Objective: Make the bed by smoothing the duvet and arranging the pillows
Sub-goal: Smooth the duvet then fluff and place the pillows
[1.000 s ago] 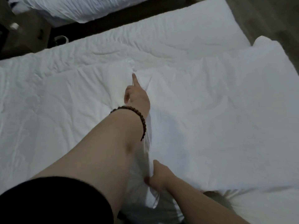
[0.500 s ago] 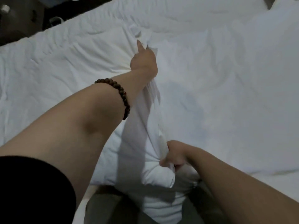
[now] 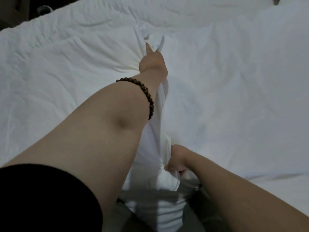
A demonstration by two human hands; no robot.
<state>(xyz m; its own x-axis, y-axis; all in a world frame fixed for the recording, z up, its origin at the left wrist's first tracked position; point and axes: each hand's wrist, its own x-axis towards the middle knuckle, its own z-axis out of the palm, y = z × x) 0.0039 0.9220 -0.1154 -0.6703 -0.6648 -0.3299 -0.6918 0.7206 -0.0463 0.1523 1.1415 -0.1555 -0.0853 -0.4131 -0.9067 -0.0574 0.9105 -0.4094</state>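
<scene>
Bedding fills nearly the whole view: a white, crumpled duvet (image 3: 58, 72) lies spread across the bed, with creases running towards its middle. Along that middle a raised fold of white cloth (image 3: 161, 114) stands up from the surface and runs from the near edge of the bed away from the person. I cannot tell whether this fold belongs to the duvet or to a pillow's case.

The left hand (image 3: 153, 63) is at the far end of the fold. Its arm is stretched almost straight forward and bare below a black short sleeve (image 3: 41, 198), with a dark brown bead bracelet (image 3: 147, 94) round the forearm. The hand pinches the fold from the left side, the knuckles up and one finger held out straight, pointing away along the cloth; the other fingers are hidden behind the hand.

The right hand (image 3: 177, 160) is at the near end, close to the body, its forearm coming in from the lower right. It is clenched in a fist round the bunched cloth, and tight wrinkles fan out from the grip. Between the two hands the fold is drawn taut. Dark floor (image 3: 21, 12) shows at the upper left corner.
</scene>
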